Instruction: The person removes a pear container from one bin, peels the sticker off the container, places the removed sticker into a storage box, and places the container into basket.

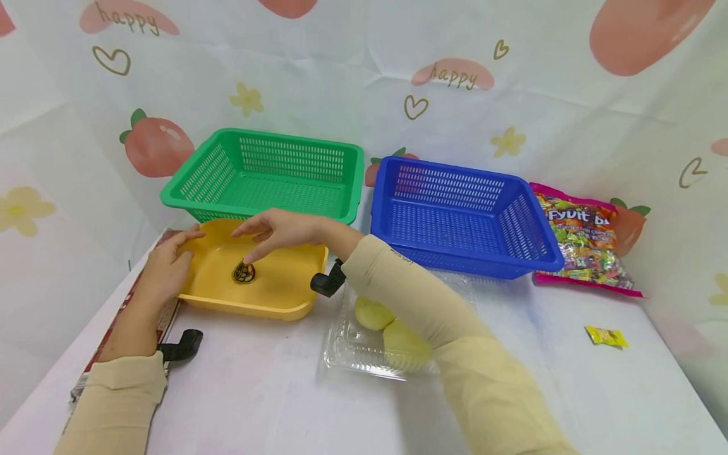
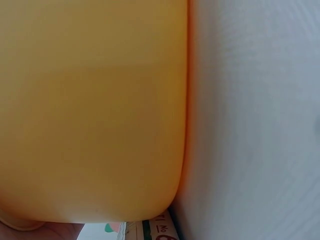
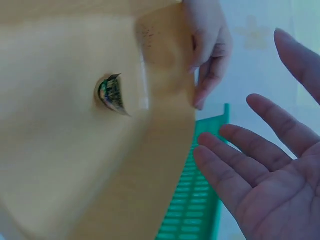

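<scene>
My left hand (image 1: 166, 264) grips the left rim of a shallow yellow plastic basin (image 1: 244, 306), its fingers over the edge in the right wrist view. Inside the basin, on its floor, lies a small dark piece (image 1: 244, 272) with gold and green print, which looks like a wrapped candy (image 3: 111, 95). Over the basin reaches my right hand (image 1: 284, 230), fingers spread and palm bare in the right wrist view. In the head view its thumb tip overlaps the top of the small piece. The basin's side wall (image 2: 100, 125) fills most of the left wrist view.
Behind the basin stands a green basket (image 1: 264, 208), with a blue basket (image 1: 461, 256) to its right. A clear plastic box (image 1: 364, 360) holding pale green round fruit sits under my right forearm. Farther right are a candy bag (image 1: 586, 246) and a yellow wrapped candy (image 1: 606, 337).
</scene>
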A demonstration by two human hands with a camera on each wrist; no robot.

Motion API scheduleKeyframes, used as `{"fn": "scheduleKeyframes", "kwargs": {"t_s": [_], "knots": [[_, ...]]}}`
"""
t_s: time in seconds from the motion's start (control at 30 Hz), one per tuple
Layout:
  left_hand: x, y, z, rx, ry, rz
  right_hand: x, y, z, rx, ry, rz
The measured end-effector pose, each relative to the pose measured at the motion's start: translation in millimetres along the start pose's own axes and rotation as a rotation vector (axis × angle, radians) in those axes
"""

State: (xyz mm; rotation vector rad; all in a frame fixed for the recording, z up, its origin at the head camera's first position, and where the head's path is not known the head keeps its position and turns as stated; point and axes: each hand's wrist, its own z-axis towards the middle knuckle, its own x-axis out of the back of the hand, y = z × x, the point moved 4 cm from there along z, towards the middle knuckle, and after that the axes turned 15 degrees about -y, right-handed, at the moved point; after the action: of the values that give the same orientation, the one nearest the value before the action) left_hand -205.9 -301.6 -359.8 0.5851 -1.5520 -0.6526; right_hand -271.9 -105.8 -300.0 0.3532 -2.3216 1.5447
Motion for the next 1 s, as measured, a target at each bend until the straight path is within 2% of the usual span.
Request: {"fn": "scheduleKeyframes", "kwargs": {"t_s": [0.23,0.43,0.63,0.83,1.0], "knots": [[-0.2,-0.7,-1.0,0.018,-0.001,-0.014,0,-5,-27,-0.008,-0.034,-0.062],[-1.4,-1.1,0.2,-0.001,0.009,-0.009,9,4,-59,-0.010,-0.008,-0.025],[-2.4,0.8,0.8,-0.024,0.013,0.017,15,21,-102,0.024,0.032,0.052],[0.6,7.0,-2.2,-0.011,0.034,0.091,14,34,-143,0.045,0.078,0.085],[0.7,17.5,-3.6,-0.042,0.056,0.092,8,35,-171,0.064,0.099,0.102]]}}
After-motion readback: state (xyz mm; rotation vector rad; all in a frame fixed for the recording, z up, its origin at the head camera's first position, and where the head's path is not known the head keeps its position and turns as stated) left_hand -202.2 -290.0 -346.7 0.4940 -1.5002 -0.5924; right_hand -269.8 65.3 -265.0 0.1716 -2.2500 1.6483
